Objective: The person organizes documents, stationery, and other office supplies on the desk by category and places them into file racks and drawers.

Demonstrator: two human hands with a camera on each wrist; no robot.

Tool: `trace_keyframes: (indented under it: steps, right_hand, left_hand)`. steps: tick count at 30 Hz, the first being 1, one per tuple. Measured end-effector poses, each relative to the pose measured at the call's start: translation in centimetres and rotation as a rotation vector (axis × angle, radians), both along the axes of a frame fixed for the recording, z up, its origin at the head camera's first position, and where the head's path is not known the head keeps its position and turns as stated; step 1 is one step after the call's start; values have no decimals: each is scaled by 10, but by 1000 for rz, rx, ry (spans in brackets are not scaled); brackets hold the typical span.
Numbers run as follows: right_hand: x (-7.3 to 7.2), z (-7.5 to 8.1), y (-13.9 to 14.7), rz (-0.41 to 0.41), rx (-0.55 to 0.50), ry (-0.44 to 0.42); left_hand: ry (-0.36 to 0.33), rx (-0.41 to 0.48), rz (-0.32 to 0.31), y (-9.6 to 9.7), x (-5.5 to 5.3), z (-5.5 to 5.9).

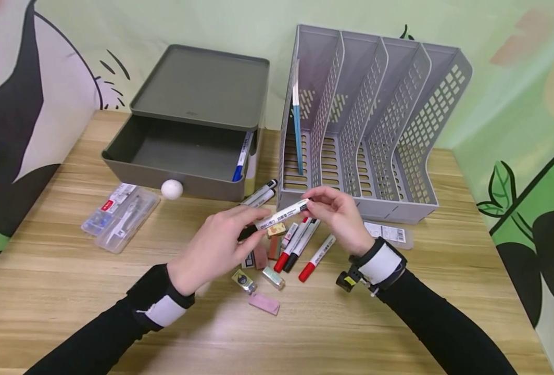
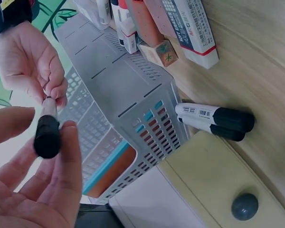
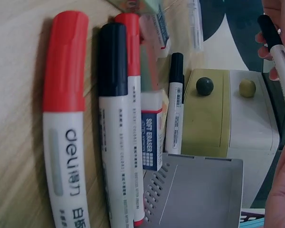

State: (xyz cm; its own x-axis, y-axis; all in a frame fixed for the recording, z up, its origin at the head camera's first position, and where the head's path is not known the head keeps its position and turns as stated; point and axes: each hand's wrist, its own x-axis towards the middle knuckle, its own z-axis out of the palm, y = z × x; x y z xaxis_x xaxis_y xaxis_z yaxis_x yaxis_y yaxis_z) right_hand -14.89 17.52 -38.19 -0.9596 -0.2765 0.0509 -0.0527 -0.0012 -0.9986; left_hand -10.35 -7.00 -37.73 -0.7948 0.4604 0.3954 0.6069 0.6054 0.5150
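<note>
A white whiteboard marker with a black cap [image 1: 284, 214] is held up over the table between both hands. My left hand [image 1: 216, 245] grips it at the capped end, thumb and fingers on either side of the black cap [image 2: 47, 137]. The bare end is pinched by the thumb and fingertips of my right hand [image 1: 338, 216]. Below lie a loose red-capped marker [image 1: 316, 259], plus a red-capped and a black-capped one side by side [image 1: 301, 245]. Several erasers lie nearby, including a pink one [image 1: 264, 303] and a boxed one [image 3: 152, 133].
At the back left stands a grey desk box [image 1: 199, 86] with its drawer [image 1: 174, 174] pulled out and a blue-capped marker [image 1: 243, 156] inside. A grey file rack [image 1: 356, 205] stands back right. Clear plastic cases [image 1: 120, 216] lie left; two black-capped markers [image 2: 213, 118] lie beside the box.
</note>
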Motion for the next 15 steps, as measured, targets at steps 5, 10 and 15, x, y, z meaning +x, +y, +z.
trace_keyframes:
  steps: [5, 10, 15]
  right_hand:
    - [0, 2, -3, 6, -105, -7]
    - [-1, 6, -8, 1, -126, 109]
    - [0, 16, -16, -43, -84, 290]
  left_hand:
    - [132, 18, -16, 1, 1, 5]
    - [274, 88, 4, 0, 4, 21]
    - [378, 139, 37, -11, 8, 42]
